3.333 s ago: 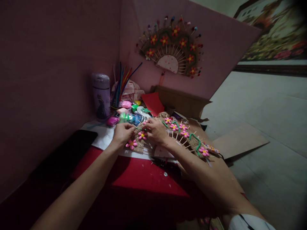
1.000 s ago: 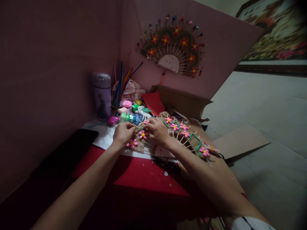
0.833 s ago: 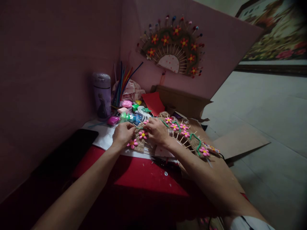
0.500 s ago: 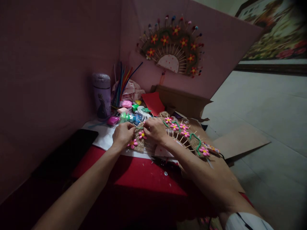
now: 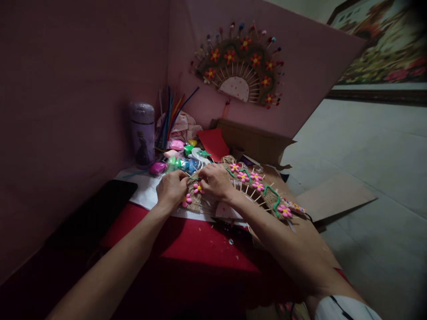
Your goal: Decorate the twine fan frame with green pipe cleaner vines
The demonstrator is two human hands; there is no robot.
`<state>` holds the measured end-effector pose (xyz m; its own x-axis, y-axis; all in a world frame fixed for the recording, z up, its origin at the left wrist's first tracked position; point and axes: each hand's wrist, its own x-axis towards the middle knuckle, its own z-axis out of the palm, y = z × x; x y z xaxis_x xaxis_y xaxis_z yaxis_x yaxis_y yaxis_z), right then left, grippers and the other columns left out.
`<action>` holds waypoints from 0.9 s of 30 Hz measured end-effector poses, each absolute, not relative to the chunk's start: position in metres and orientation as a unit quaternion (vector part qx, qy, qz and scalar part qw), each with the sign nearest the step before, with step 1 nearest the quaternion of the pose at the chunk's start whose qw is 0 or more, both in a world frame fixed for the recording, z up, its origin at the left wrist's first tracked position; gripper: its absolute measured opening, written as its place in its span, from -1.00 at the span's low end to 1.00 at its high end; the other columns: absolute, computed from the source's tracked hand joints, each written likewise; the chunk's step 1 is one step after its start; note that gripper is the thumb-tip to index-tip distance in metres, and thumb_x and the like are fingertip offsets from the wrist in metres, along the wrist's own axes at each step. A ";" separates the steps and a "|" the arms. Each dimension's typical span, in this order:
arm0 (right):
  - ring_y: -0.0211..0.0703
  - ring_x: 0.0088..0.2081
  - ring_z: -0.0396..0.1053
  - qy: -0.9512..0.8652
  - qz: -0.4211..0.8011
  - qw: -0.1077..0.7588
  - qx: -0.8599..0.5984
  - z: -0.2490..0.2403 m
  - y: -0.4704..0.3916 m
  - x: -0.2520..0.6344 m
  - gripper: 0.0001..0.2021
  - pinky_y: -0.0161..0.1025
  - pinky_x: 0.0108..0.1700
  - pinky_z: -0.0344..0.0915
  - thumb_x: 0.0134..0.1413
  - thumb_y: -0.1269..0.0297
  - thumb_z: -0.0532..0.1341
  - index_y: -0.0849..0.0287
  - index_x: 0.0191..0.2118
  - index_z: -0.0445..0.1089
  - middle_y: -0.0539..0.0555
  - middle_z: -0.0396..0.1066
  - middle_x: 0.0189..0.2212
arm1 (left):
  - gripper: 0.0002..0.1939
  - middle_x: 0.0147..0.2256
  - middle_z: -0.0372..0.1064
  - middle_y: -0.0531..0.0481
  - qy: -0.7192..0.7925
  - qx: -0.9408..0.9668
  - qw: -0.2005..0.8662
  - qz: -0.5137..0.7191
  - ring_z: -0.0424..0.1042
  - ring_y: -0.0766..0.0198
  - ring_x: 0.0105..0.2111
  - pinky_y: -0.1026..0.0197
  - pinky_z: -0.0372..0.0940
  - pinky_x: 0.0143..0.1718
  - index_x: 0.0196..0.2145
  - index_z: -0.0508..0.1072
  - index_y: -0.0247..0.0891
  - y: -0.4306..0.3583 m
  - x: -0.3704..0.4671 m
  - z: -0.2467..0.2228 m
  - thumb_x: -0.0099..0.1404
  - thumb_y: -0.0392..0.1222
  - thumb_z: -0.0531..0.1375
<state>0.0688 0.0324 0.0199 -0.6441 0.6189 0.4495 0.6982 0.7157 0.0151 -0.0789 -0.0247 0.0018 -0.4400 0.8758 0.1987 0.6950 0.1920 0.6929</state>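
Head view: a fan of woven cord and thin sticks [image 5: 249, 182] is shown lying on the desk [image 5: 187, 240] at the centre of the frame, its band ornamented with pink flowers [image 5: 258, 186] and, on the right part, with a wavy green trim [image 5: 271, 193]. The left hand [image 5: 171, 189] is placed at the fan's left end, its grip pinched on a thin green strand [image 5: 194, 178]. The right hand [image 5: 218, 181] is bent over the band just beside it, fingertips at the strand's other end; whether its grip is closed on the strand cannot be told. A white sheet [image 5: 142, 191] is partly covered by the fan. Left of centre, wrapped coloured packets [image 5: 182, 164] are grouped behind the hands, and a purple bottle [image 5: 143, 133] is stood beside a bundle of coloured stems [image 5: 171, 116]. Red paper [image 5: 214, 143] is seen behind the fan. At upper centre, a second fan [image 5: 237, 62] with orange flowers is displayed on the pink wall [image 5: 303, 62].
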 end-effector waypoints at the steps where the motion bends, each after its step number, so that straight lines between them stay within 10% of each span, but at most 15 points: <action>1: -0.07 -0.23 0.27 -0.901 -0.096 0.214 -0.365 0.020 0.031 0.069 -0.85 -0.17 -0.19 0.09 -0.03 0.37 0.16 0.15 -0.32 0.45 0.10 0.44 -0.34 | -0.78 -0.34 0.53 0.02 0.765 0.520 0.111 0.364 0.46 0.15 -0.34 0.24 0.14 -0.47 -0.35 0.54 -0.06 -0.026 -0.078 0.003 0.16 -0.04 0.11; 27: -0.08 -0.20 0.19 -0.924 -0.093 0.226 -0.294 0.014 0.030 0.069 -0.79 -0.16 -0.16 0.12 -0.02 0.40 0.21 0.08 -0.23 0.50 0.09 0.36 -0.29 | -0.74 -0.27 0.46 0.02 0.749 0.594 0.039 0.291 0.42 0.16 -0.29 0.19 0.04 -0.49 -0.33 0.57 -0.07 -0.035 -0.073 0.005 0.20 0.00 0.11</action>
